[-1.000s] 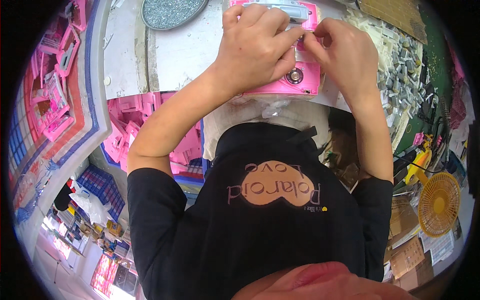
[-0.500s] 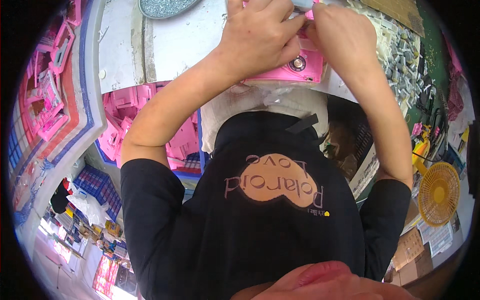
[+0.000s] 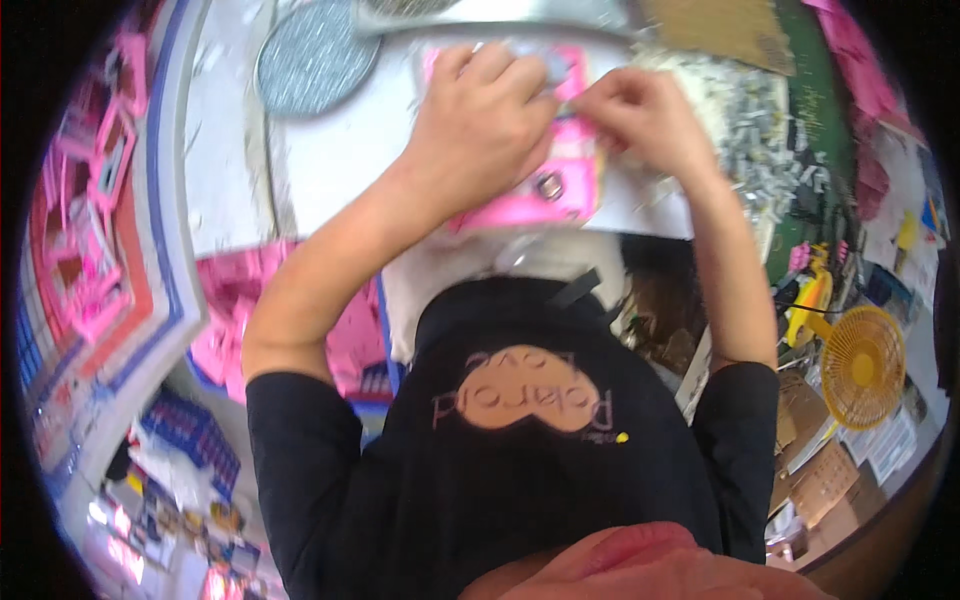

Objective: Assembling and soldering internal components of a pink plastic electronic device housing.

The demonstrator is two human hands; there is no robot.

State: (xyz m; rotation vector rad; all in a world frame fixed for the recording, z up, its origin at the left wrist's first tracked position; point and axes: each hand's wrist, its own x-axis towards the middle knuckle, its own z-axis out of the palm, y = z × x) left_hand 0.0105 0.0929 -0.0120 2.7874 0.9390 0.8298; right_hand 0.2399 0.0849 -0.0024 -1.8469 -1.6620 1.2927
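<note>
Compared with half a second ago, both hands and the pink case (image 3: 560, 190) sit lower in view and the whole of each hand now shows; the round grey disc (image 3: 312, 58) on the table (image 3: 350, 170) is also further inside the picture. The grip itself looks unchanged.

The case lies flat on the white table, near its front edge, directly under the left hand (image 3: 480, 125) and just left of the right hand (image 3: 645, 120). Its lower edge and a small round metal fitting (image 3: 549, 185) show below the left palm.

The left hand is curled over the top of the case, fingers bent and pressing down on it. The right hand is closed to a pinch, thumb and fingertips together at the case's upper right corner; whatever is pinched is too small to tell.

A heap of small grey metal parts (image 3: 760, 130) lies right of the right hand.
</note>
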